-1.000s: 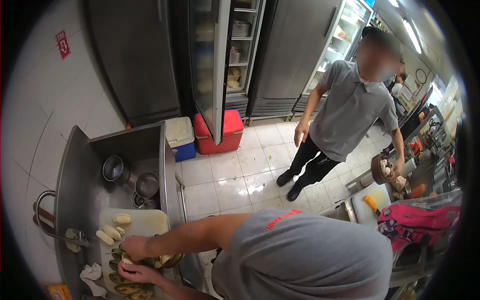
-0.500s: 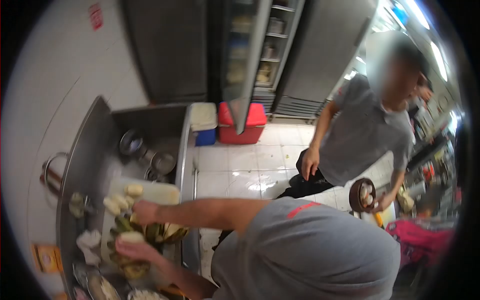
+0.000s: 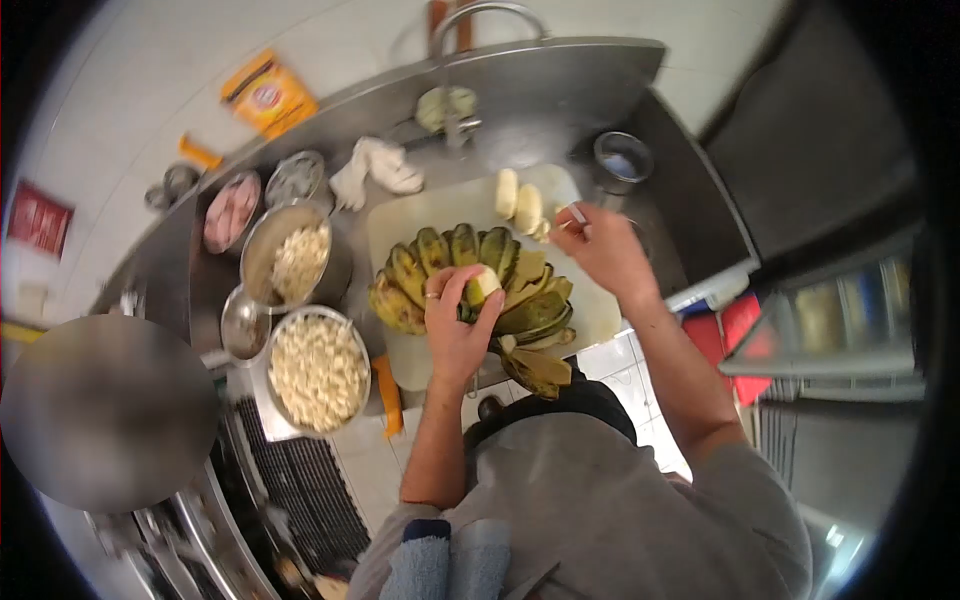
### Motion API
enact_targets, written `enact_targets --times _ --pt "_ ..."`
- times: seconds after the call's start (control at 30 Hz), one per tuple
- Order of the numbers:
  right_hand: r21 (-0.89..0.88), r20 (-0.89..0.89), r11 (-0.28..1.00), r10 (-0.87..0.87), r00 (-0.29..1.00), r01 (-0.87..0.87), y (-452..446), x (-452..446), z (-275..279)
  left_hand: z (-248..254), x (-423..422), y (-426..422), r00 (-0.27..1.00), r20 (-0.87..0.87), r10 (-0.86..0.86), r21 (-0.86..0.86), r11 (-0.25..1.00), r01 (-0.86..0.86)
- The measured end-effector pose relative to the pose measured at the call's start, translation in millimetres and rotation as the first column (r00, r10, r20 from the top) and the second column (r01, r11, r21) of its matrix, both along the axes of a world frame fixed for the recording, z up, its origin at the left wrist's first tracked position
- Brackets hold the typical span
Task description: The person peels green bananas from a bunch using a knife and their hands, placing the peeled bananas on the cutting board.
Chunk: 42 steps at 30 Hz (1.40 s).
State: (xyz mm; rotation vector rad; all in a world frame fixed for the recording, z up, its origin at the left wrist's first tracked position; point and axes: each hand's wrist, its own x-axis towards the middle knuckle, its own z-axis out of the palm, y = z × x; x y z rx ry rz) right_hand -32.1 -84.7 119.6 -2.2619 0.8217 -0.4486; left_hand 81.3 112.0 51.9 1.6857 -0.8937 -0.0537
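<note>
My left hand (image 3: 462,325) is closed around a green plantain (image 3: 484,287), whose pale peeled end shows above the fingers. Under it, a bunch of green plantains (image 3: 432,250) is fanned out on the white cutting board (image 3: 395,225). My right hand (image 3: 603,250) hovers over the board's right side, fingers pinched; a small light-coloured edge shows at them, too blurred to name. Near those fingertips lie several peeled plantains (image 3: 526,207). Strips of green peel (image 3: 535,310) are heaped between my hands, and some peel (image 3: 540,370) hangs over the front edge.
The board lies across a steel sink (image 3: 690,180) with a faucet (image 3: 490,10). Left are a bowl of chopped pale pieces (image 3: 318,370), a tilted pot (image 3: 262,250) and an orange-handled tool (image 3: 387,395). A white cloth (image 3: 375,172) lies behind; a person (image 3: 108,415) is at far left.
The view has swung round, bringing the bowls into fuller sight. My right hand has lifted from the peels toward the peeled plantains. My left hand still holds its plantain.
</note>
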Motion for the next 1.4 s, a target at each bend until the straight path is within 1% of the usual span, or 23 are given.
enact_targets --times 0.07,0.1,0.13,0.2,0.23,0.33,0.37,0.47,0.5,0.57,0.6,0.67,0.73,0.77,0.83,0.87,0.9,0.97,1.07,1.2,1.27,1.33,1.4 --pt "0.242 0.08 0.955 0.157 0.984 -0.172 -16.0 11.0 -1.6 9.0 -1.5 0.5 1.0 0.001 0.005 0.053 0.999 -0.005" --pt "0.356 0.126 0.9 0.221 0.967 -0.252 -21.9 17.0 -5.9 6.4 -0.9 0.6 1.0 0.015 0.024 0.034 0.999 -0.025" --pt "0.453 0.149 0.826 0.3 0.942 -0.335 -23.3 23.2 -11.5 9.5 -2.9 0.5 0.998 0.017 0.053 0.064 0.996 -0.054" --pt "0.623 0.211 0.626 0.443 0.871 -0.469 -17.8 34.7 -24.6 19.8 -10.5 2.0 0.993 0.025 0.116 0.122 0.985 -0.118" --pt "0.607 0.219 0.574 0.543 0.81 -0.549 -17.9 40.7 -31.9 18.5 -14.8 3.4 0.986 -0.039 0.161 0.185 0.971 -0.151" --pt "0.21 0.353 0.582 0.704 0.616 -0.786 -12.1 52.6 -54.4 25.5 -33.8 -5.2 0.912 -0.223 0.343 0.179 0.934 -0.308" --pt "0.626 0.276 0.438 0.65 0.708 -0.646 -10.2 51.5 -33.5 17.2 -37.7 -5.2 0.899 -0.273 0.341 0.112 0.94 -0.322" --pt "0.63 0.214 0.39 0.744 0.633 -0.672 -15.7 58.3 -31.4 30.7 -57.4 -14.8 0.867 -0.119 0.483 0.296 0.851 -0.433" --pt "0.577 0.235 0.403 0.751 0.617 -0.71 -16.7 59.7 -37.4 28.3 -61.0 -18.9 0.855 -0.079 0.512 0.272 0.837 -0.476" --pt "0.457 0.285 0.409 0.774 0.566 -0.79 -18.2 63.8 -53.9 28.7 -66.7 -26.4 0.823 0.082 0.562 0.325 0.765 -0.555" --pt "0.441 0.286 0.412 0.778 0.56 -0.797 -18.1 64.1 -50.9 28.9 -70.5 -27.5 0.793 0.162 0.588 0.356 0.715 -0.602" --pt "0.418 0.297 0.395 0.792 0.534 -0.818 -14.8 64.6 -44.8 32.5 -74.3 -34.8 0.784 0.197 0.588 0.433 0.666 -0.608" --pt "0.391 0.337 0.364 0.798 0.499 -0.845 -13.4 66.8 -50.7 27.4 -73.4 -39.5 0.79 0.163 0.591 0.476 0.655 -0.587" --pt "0.377 0.357 0.363 0.792 0.495 -0.852 -13.4 69.2 -52.9 22.4 -71.6 -40.9 0.782 0.205 0.588 0.438 0.66 -0.61" --pt "0.318 0.335 0.37 0.818 0.468 -0.873 -15.6 72.0 -53.8 13.4 -68.2 -42.8 0.784 0.285 0.552 0.362 0.695 -0.621" --pt "0.288 0.322 0.385 0.823 0.468 -0.877 -15.5 72.0 -51.3 17.0 -69.8 -42.3 0.782 0.297 0.548 0.362 0.693 -0.624" --pt "0.367 0.343 0.375 0.796 0.499 -0.851 -14.0 69.2 -44.0 21.2 -72.3 -43.8 0.783 0.307 0.541 0.361 0.695 -0.622" --pt "0.369 0.366 0.376 0.782 0.505 -0.85 -12.4 70.5 -46.8 16.0 -72.0 -45.3 0.789 0.367 0.493 0.403 0.68 -0.612" --pt "0.362 0.392 0.363 0.776 0.494 -0.858 -11.1 76.0 -58.7 17.5 -70.7 -44.2 0.801 0.371 0.47 0.442 0.669 -0.598" --pt "0.358 0.44 0.346 0.757 0.483 -0.867 -11.9 80.5 -65.9 12.6 -62.4 -41.0 0.812 0.425 0.4 0.435 0.696 -0.571" --pt "0.374 0.458 0.334 0.745 0.485 -0.865 -15.0 82.5 -67.9 14.4 -59.4 -41.4 0.825 0.413 0.384 0.439 0.71 -0.551" --pt "0.315 0.42 0.36 0.777 0.468 -0.879 -17.1 81.1 -63.2 20.8 -60.9 -39.3 0.833 0.428 0.352 0.447 0.718 -0.533" --pt "0.274 0.391 0.38 0.795 0.464 -0.883 -16.5 83.5 -63.8 22.0 -59.5 -38.5 0.849 0.393 0.354 0.432 0.744 -0.51"
